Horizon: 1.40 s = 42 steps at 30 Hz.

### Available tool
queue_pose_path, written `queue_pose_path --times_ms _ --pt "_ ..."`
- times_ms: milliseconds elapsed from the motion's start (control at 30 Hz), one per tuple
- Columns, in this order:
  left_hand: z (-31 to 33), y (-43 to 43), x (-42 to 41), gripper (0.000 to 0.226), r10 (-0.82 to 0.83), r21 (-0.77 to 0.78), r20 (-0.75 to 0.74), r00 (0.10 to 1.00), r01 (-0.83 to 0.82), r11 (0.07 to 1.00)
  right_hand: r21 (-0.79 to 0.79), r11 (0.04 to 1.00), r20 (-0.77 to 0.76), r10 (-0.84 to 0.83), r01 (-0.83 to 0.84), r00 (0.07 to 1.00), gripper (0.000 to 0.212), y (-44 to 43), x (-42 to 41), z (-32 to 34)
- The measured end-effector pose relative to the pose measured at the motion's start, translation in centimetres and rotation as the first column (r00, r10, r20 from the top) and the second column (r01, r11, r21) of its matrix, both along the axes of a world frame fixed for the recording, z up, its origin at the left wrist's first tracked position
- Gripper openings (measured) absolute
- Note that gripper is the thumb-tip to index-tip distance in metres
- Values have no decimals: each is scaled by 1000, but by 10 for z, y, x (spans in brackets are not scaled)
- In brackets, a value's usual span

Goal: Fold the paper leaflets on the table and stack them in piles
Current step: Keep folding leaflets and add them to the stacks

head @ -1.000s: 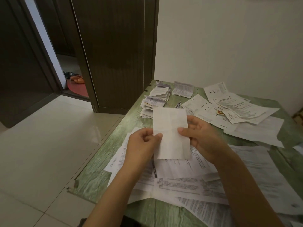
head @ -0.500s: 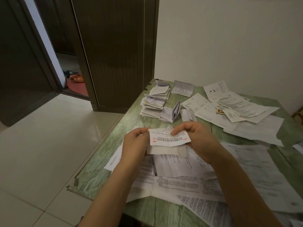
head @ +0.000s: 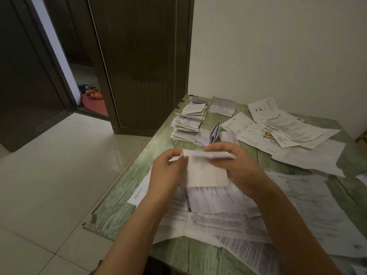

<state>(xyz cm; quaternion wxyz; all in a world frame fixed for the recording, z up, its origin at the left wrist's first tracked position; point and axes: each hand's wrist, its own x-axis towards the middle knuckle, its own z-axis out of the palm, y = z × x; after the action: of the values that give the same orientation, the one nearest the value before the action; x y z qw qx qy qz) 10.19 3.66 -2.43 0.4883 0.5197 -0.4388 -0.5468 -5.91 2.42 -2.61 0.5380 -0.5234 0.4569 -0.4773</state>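
Note:
Both hands hold one white leaflet (head: pixel 205 171) above the green table (head: pixel 127 197). My left hand (head: pixel 168 171) pinches its left edge. My right hand (head: pixel 240 167) grips the folded-over top edge. The leaflet's lower half hangs blank side toward me. Piles of folded leaflets (head: pixel 186 126) sit at the table's far left corner, one small folded leaflet (head: pixel 210 133) standing half open beside them. Unfolded sheets (head: pixel 222 211) lie under my forearms.
More unfolded leaflets (head: pixel 286 130) are spread over the far right of the table, and large sheets (head: pixel 309 205) cover the near right. A dark wooden door (head: pixel 139 62) and pale tiled floor (head: pixel 49 171) lie to the left. A wall stands behind the table.
One second ago the leaflet was upright and taller between my hands. Its top was then bent over toward me, and now it is folded about in half, held slightly lower.

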Motion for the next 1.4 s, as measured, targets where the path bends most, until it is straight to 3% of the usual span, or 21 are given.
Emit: queue_pose_path --times_ms 100,167,267,333,467,533,667,767,833,1000,1133,1267,1400 --pt "1 -1 -1 24 51 -28 13 999 -51 998 11 1000 6 8 -8 1000 40 0 0 -1" --pt "2 -3 -1 24 31 85 -68 997 -25 996 -11 1000 -19 4 -4 1000 48 0 -1 -1" --pt "1 -6 2 39 -80 274 -163 983 123 954 -87 996 -70 -11 5 997 39 1 -2 2" --pt "-2 -6 3 49 -180 297 -127 975 210 932 -132 991 -104 -30 16 994 32 1 0 2" --pt "-4 -1 2 18 -191 206 -52 980 198 958 -117 992 -146 -70 53 987 37 2 4 0" --pt "-5 -2 3 13 -152 173 -47 987 158 972 -42 995 -141 -90 85 986 38 0 3 -1" --pt "-5 -3 3 6 -108 152 -49 993 114 982 146 983 -173 -87 113 981 20 -2 5 -5" --pt "-7 -5 5 16 -66 139 -46 997 72 988 220 970 -99 -87 107 991 44 -2 7 -6" --pt "-7 -5 6 21 -56 130 -61 997 63 990 207 976 -83 -43 59 996 54 0 8 -4" --pt "-3 -2 5 19 -39 97 -68 997 45 994 100 994 -106 -25 36 994 33 3 6 -5" --pt "-3 -2 4 17 -39 66 -26 999 41 997 56 997 -147 -35 44 988 30 4 5 -5" --pt "-3 -1 3 10 -41 28 -20 999 41 999 65 997 -131 -35 43 991 31 3 5 -4" --pt "-2 -2 -1 21 17 -16 6 1000 -17 1000 104 994 -108 -4 15 994 40 3 5 -1"
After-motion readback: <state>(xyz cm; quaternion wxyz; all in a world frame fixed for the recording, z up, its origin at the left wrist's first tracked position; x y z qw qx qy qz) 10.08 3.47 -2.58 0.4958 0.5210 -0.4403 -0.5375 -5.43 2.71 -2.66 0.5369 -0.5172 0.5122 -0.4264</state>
